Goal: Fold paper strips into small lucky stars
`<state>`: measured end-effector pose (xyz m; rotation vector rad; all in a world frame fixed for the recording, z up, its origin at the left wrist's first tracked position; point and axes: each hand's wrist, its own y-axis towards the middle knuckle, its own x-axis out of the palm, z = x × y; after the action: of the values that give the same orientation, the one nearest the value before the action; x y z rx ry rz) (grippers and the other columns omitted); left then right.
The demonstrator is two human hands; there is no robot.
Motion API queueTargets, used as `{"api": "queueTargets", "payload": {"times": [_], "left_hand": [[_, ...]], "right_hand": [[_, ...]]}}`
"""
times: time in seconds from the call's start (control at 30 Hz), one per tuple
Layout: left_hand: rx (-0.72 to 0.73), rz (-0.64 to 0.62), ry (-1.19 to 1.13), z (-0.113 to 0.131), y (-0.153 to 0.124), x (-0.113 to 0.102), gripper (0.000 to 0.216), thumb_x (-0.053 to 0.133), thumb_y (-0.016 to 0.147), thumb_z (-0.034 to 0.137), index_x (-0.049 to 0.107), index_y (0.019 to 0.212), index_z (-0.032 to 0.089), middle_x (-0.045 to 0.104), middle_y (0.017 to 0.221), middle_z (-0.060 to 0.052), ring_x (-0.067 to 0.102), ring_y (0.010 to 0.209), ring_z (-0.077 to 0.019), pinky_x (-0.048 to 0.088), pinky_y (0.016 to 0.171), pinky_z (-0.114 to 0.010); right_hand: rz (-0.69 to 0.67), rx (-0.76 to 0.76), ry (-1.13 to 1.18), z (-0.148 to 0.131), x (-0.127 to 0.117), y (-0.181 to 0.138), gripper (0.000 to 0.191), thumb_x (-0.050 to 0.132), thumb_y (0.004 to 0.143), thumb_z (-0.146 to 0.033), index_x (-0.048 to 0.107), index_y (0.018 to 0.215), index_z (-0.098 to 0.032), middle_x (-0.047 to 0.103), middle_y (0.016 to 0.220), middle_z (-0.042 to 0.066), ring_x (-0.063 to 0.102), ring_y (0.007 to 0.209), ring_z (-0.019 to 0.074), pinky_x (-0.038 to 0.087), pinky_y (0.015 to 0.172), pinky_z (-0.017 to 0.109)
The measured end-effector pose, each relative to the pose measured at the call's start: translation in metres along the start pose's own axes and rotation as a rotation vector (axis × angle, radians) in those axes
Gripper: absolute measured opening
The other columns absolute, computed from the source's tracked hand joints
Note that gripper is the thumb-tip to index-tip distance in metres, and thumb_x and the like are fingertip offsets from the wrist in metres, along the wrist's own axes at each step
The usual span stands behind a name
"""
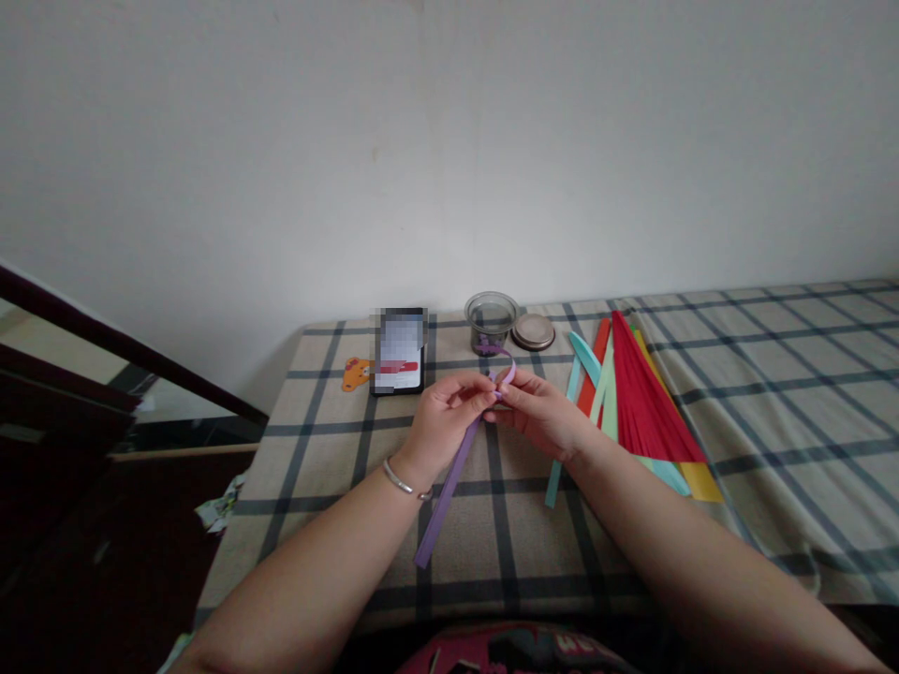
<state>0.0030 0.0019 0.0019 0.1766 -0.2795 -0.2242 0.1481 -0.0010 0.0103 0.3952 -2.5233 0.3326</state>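
A long purple paper strip [449,494] is pinched between my two hands above the middle of the table. My left hand [451,409], with a silver bangle at the wrist, grips it between thumb and fingertips. Right beside it, my right hand [539,408] pinches the strip too, the fingertips of both hands nearly touching. One tail of the strip slants down toward me; its other end curls up in a loop over the fingers. The exact fold between the fingertips is too small to make out.
Behind my hands stand a clear glass jar [491,321] and a round lid [534,330]. To the left are a phone [400,351] and an orange bear cutout [357,373]. Red strips [650,402] fan out at right among other colours. A checked cloth [316,468] covers the table, against a wall.
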Motion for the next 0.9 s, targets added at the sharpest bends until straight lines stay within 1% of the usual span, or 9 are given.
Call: {"api": "queueTargets", "payload": {"times": [0.1,0.17,0.23,0.3,0.37,0.5,0.63,0.83,0.9], "left_hand": [[0.084,-0.025,0.057,-0.0009,0.0007,-0.002,0.008,0.073,0.072,0.024,0.069,0.078,0.02,0.067,0.084,0.0,0.061,0.083,-0.0122,0.049,0.081,-0.026],[0.136,-0.027,0.079,-0.0013,0.0008,-0.0021,0.007,0.073,0.072,0.023,0.069,0.077,0.02,0.065,0.085,0.0,0.06,0.086,-0.0117,0.048,0.083,-0.025],[0.119,-0.011,0.067,-0.0014,0.0005,-0.0013,0.011,0.073,0.072,0.025,0.068,0.08,0.019,0.064,0.086,-0.001,0.06,0.084,-0.0118,0.05,0.08,-0.025],[0.059,0.009,0.038,-0.0011,-0.0002,-0.0001,0.018,0.073,0.072,0.028,0.066,0.085,0.019,0.064,0.086,-0.001,0.061,0.081,-0.0128,0.052,0.074,-0.025],[0.022,0.017,0.03,-0.0001,-0.0008,0.0009,0.021,0.073,0.072,0.03,0.064,0.086,0.018,0.065,0.086,-0.002,0.062,0.081,-0.0134,0.052,0.073,-0.026],[0.041,0.006,0.13,0.0027,-0.0011,0.0011,0.017,0.069,0.075,0.03,0.063,0.084,0.018,0.066,0.082,-0.002,0.063,0.079,-0.0136,0.052,0.075,-0.027],[0.071,-0.005,0.229,0.0026,-0.0011,-0.0001,0.017,0.063,0.08,0.032,0.063,0.088,0.018,0.066,0.086,-0.003,0.063,0.081,-0.0146,0.053,0.076,-0.028],[0.088,-0.04,0.272,0.0013,-0.0031,0.0005,0.018,0.063,0.08,0.03,0.06,0.093,0.018,0.066,0.088,-0.003,0.064,0.08,-0.0136,0.053,0.076,-0.027],[0.097,-0.025,0.281,0.0015,-0.0033,0.0011,0.017,0.064,0.08,0.028,0.06,0.092,0.018,0.066,0.089,-0.003,0.064,0.081,-0.0137,0.053,0.077,-0.027]], "right_hand": [[-0.016,0.025,0.01,-0.0003,-0.0004,0.0001,0.025,0.083,0.058,-0.032,0.067,0.074,-0.02,0.064,0.072,-0.003,0.06,0.068,0.0094,0.052,0.066,0.024],[-0.018,0.023,0.007,-0.0004,-0.0003,0.0002,0.026,0.083,0.057,-0.032,0.067,0.074,-0.02,0.064,0.071,-0.003,0.06,0.067,0.0089,0.051,0.065,0.023],[-0.012,0.006,-0.003,-0.0004,-0.0003,0.0003,0.025,0.083,0.057,-0.031,0.067,0.073,-0.019,0.063,0.07,-0.003,0.059,0.066,0.0085,0.05,0.064,0.022],[0.002,-0.027,-0.023,-0.0003,-0.0006,0.0005,0.024,0.082,0.058,-0.031,0.066,0.071,-0.02,0.063,0.07,-0.003,0.057,0.065,0.0085,0.048,0.063,0.022],[0.028,-0.068,-0.057,-0.0002,-0.0009,0.0007,0.024,0.082,0.059,-0.031,0.065,0.07,-0.02,0.062,0.069,-0.004,0.056,0.063,0.0086,0.047,0.062,0.022],[0.093,-0.161,-0.169,-0.0009,0.0005,0.0011,0.026,0.081,0.059,-0.036,0.062,0.068,-0.019,0.06,0.066,-0.003,0.053,0.061,0.0093,0.044,0.06,0.023],[0.168,-0.242,-0.302,-0.0008,0.0016,0.0018,0.029,0.078,0.06,-0.041,0.06,0.068,-0.02,0.058,0.066,-0.003,0.051,0.061,0.0111,0.043,0.06,0.025],[0.171,-0.317,-0.416,0.0038,-0.0053,0.0042,0.022,0.074,0.066,-0.037,0.061,0.073,-0.02,0.061,0.072,-0.001,0.055,0.069,0.0136,0.045,0.068,0.028],[0.197,-0.327,-0.447,0.0044,-0.0064,0.0042,0.02,0.073,0.068,-0.036,0.062,0.074,-0.02,0.062,0.072,0.0,0.056,0.069,0.0142,0.045,0.068,0.029]]}}
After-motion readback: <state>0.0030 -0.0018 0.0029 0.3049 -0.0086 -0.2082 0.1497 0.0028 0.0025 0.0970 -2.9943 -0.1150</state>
